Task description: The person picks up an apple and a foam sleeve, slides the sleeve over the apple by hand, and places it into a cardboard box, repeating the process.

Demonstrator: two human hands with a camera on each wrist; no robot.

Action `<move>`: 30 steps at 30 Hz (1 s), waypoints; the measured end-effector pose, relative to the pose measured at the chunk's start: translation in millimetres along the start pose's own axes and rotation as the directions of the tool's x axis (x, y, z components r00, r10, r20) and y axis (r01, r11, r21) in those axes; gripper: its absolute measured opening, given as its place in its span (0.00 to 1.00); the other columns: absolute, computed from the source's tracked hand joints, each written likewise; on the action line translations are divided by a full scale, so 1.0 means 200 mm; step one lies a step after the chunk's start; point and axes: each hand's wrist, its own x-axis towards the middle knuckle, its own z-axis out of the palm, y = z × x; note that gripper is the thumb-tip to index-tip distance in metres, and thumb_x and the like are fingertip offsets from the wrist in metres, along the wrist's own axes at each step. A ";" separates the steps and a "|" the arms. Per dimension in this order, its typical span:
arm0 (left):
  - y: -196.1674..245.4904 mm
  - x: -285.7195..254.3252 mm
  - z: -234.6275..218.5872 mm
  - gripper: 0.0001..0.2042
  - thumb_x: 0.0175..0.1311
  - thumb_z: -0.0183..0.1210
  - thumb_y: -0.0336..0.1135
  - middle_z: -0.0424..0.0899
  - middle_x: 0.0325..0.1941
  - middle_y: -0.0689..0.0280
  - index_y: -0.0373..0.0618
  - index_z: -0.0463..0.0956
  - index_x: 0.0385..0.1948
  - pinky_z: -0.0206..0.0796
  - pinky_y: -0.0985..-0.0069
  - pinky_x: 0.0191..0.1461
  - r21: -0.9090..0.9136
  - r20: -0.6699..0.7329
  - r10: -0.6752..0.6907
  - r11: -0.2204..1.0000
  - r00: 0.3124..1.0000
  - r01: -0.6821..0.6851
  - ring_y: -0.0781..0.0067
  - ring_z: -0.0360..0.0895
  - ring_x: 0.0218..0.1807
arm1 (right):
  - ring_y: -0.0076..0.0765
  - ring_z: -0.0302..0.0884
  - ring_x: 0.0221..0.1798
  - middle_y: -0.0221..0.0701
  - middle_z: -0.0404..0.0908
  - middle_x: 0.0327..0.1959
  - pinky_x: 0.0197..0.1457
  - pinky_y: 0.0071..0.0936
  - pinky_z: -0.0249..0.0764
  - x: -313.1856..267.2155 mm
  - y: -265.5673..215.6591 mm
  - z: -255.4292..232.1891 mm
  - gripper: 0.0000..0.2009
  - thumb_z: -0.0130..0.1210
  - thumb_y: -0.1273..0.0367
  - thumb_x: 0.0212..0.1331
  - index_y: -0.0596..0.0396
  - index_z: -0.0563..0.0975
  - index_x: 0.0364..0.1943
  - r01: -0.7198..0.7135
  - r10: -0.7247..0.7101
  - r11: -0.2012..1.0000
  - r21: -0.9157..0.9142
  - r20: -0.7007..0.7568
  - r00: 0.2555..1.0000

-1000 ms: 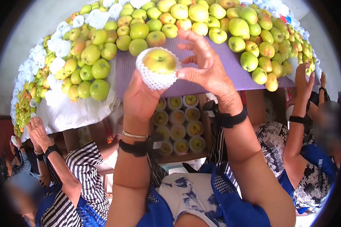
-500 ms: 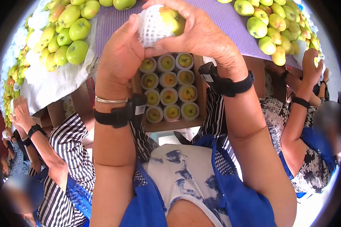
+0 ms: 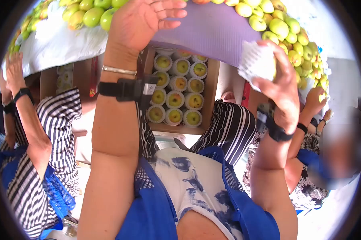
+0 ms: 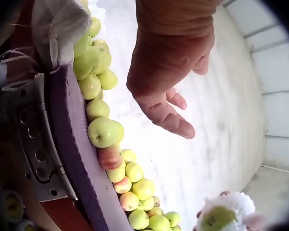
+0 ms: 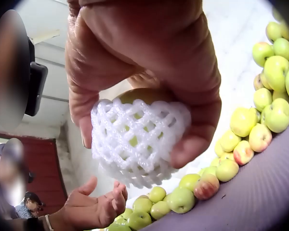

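My right hand (image 3: pixel 282 82) holds an apple in a white foam net (image 3: pixel 255 63) at the right of the head view. Close up in the right wrist view, fingers and thumb clasp the netted apple (image 5: pixel 139 139) from both sides. My left hand (image 3: pixel 138 24) is raised at the table's front edge, palm showing, fingers loosely bent and holding nothing. In the left wrist view that hand (image 4: pixel 168 72) hangs beside the row of loose apples (image 4: pixel 103 132). Below the table edge, a cardboard box (image 3: pixel 213 82) holds several netted apples (image 3: pixel 174 99).
A purple ridged mat (image 3: pixel 212 32) covers the tabletop, with heaps of loose green apples (image 3: pixel 278 27) behind and to the right. White sheeting (image 3: pixel 64 46) drapes the left edge. People work at both sides, one in a striped shirt (image 3: pixel 60 116) at the left.
The two hands have moved apart. My right hand has carried the netted apple to the right and lower; my left hand has let go of it and risen.
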 end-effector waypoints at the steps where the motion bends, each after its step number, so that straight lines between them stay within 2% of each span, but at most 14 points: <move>1: -0.01 -0.01 -0.01 0.25 0.69 0.37 0.53 0.78 0.41 0.49 0.36 0.70 0.41 0.73 0.67 0.42 0.007 0.038 0.004 1.000 0.999 -0.004 0.57 0.79 0.40 | 0.25 0.67 0.50 0.28 0.72 0.46 0.56 0.24 0.64 -0.04 -0.04 -0.01 0.31 0.60 0.75 0.32 0.55 0.70 0.51 -0.057 0.057 0.998 0.027 0.017 0.998; 3: -0.02 0.00 -0.04 0.25 0.68 0.37 0.53 0.79 0.39 0.51 0.36 0.71 0.39 0.74 0.70 0.40 0.025 0.113 0.011 1.000 0.994 -0.013 0.62 0.79 0.37 | 0.27 0.67 0.52 0.28 0.71 0.47 0.57 0.26 0.64 -0.13 -0.10 0.00 0.32 0.60 0.78 0.31 0.56 0.70 0.51 -0.072 0.067 0.994 0.080 0.062 0.996; 5: -0.03 -0.04 0.02 0.22 0.68 0.39 0.51 0.80 0.34 0.53 0.36 0.71 0.36 0.73 0.77 0.33 0.071 0.191 -0.008 0.997 0.982 -0.005 0.68 0.79 0.31 | 0.28 0.67 0.54 0.28 0.70 0.48 0.58 0.26 0.64 -0.20 -0.14 0.07 0.34 0.60 0.82 0.27 0.55 0.70 0.51 -0.258 0.251 0.939 0.227 0.059 0.966; 7: 0.00 -0.07 0.07 0.21 0.68 0.41 0.49 0.80 0.33 0.54 0.36 0.71 0.35 0.72 0.80 0.31 0.127 0.324 -0.093 0.990 0.941 0.054 0.69 0.79 0.29 | 0.26 0.67 0.53 0.28 0.71 0.48 0.58 0.25 0.64 -0.22 -0.10 0.12 0.33 0.60 0.81 0.29 0.54 0.70 0.51 -0.215 0.193 0.969 0.119 0.171 0.966; 8: 0.03 -0.10 0.08 0.20 0.67 0.43 0.47 0.80 0.31 0.55 0.36 0.70 0.35 0.71 0.83 0.30 0.176 0.301 -0.137 0.981 0.944 0.086 0.70 0.78 0.26 | 0.25 0.68 0.52 0.28 0.71 0.47 0.58 0.24 0.64 -0.22 -0.07 0.15 0.32 0.60 0.79 0.31 0.54 0.70 0.51 -0.148 0.161 0.986 -0.076 0.230 0.960; 10: 0.08 -0.10 -0.03 0.19 0.67 0.43 0.47 0.79 0.31 0.54 0.35 0.70 0.36 0.71 0.82 0.30 0.107 0.299 -0.018 0.994 0.954 -0.015 0.69 0.78 0.27 | 0.25 0.69 0.51 0.30 0.72 0.46 0.56 0.23 0.65 -0.23 -0.05 0.29 0.31 0.62 0.75 0.33 0.55 0.70 0.51 -0.287 0.279 0.958 -0.013 0.275 0.920; 11: 0.10 -0.11 -0.09 0.19 0.67 0.43 0.46 0.79 0.31 0.54 0.35 0.70 0.36 0.71 0.81 0.30 0.077 0.300 0.038 0.995 0.953 -0.064 0.69 0.78 0.27 | 0.26 0.70 0.51 0.31 0.73 0.46 0.56 0.23 0.65 -0.22 -0.03 0.36 0.31 0.63 0.74 0.33 0.55 0.70 0.51 -0.286 0.283 0.958 -0.034 0.293 0.913; 13: 0.17 -0.16 -0.14 0.18 0.67 0.43 0.46 0.78 0.31 0.54 0.35 0.69 0.36 0.70 0.78 0.29 -0.028 0.188 0.107 0.994 0.976 -0.103 0.68 0.77 0.27 | 0.28 0.71 0.49 0.33 0.73 0.46 0.54 0.23 0.67 -0.22 0.10 0.50 0.31 0.64 0.72 0.34 0.56 0.69 0.51 -0.267 0.251 0.964 0.006 0.321 0.913; 16: 0.20 -0.19 -0.17 0.18 0.67 0.43 0.46 0.78 0.31 0.54 0.35 0.69 0.36 0.68 0.77 0.27 0.019 0.193 0.195 0.979 0.962 -0.203 0.67 0.76 0.26 | 0.33 0.73 0.48 0.36 0.74 0.46 0.53 0.25 0.69 -0.21 0.28 0.70 0.32 0.65 0.70 0.34 0.56 0.69 0.53 -0.365 0.365 0.929 -0.065 0.339 0.867; 19: 0.23 -0.23 -0.17 0.18 0.67 0.44 0.46 0.77 0.29 0.55 0.35 0.70 0.35 0.66 0.77 0.26 0.042 0.099 0.126 0.991 0.987 -0.130 0.67 0.74 0.24 | 0.42 0.74 0.49 0.43 0.74 0.46 0.52 0.29 0.70 -0.21 0.46 0.94 0.35 0.67 0.67 0.33 0.55 0.69 0.54 -0.397 0.474 0.877 -0.271 0.349 0.808; 22: 0.25 -0.25 -0.21 0.19 0.67 0.44 0.47 0.77 0.29 0.56 0.36 0.71 0.33 0.65 0.78 0.26 0.100 0.087 0.184 0.976 0.979 -0.193 0.67 0.74 0.24 | 0.52 0.73 0.48 0.48 0.73 0.44 0.52 0.33 0.71 -0.28 0.70 1.15 0.34 0.67 0.66 0.32 0.53 0.70 0.53 -0.280 0.415 0.876 -0.393 0.318 0.852; 25: 0.27 -0.27 -0.22 0.19 0.67 0.44 0.47 0.77 0.28 0.57 0.37 0.72 0.32 0.66 0.78 0.26 0.112 0.044 0.216 0.969 0.975 -0.220 0.67 0.74 0.24 | 0.57 0.72 0.47 0.52 0.70 0.44 0.52 0.37 0.71 -0.32 0.76 1.31 0.33 0.67 0.66 0.32 0.52 0.71 0.51 -0.329 0.474 0.846 -0.419 0.311 0.824; 28: 0.29 -0.27 -0.23 0.19 0.66 0.45 0.48 0.78 0.28 0.58 0.37 0.72 0.32 0.66 0.78 0.26 0.091 0.018 0.189 0.977 0.982 -0.190 0.68 0.75 0.24 | 0.55 0.71 0.47 0.49 0.69 0.44 0.51 0.38 0.70 -0.37 0.78 1.41 0.31 0.67 0.65 0.33 0.49 0.70 0.50 -0.212 0.400 0.820 -0.531 0.268 0.876; 30: 0.29 -0.27 -0.23 0.19 0.66 0.45 0.48 0.78 0.27 0.58 0.37 0.72 0.32 0.66 0.78 0.26 0.110 0.028 0.199 0.973 0.980 -0.201 0.68 0.75 0.24 | 0.56 0.68 0.49 0.51 0.67 0.45 0.50 0.41 0.70 -0.39 0.78 1.47 0.32 0.68 0.65 0.32 0.50 0.70 0.50 -0.224 0.407 0.801 -0.555 0.230 0.884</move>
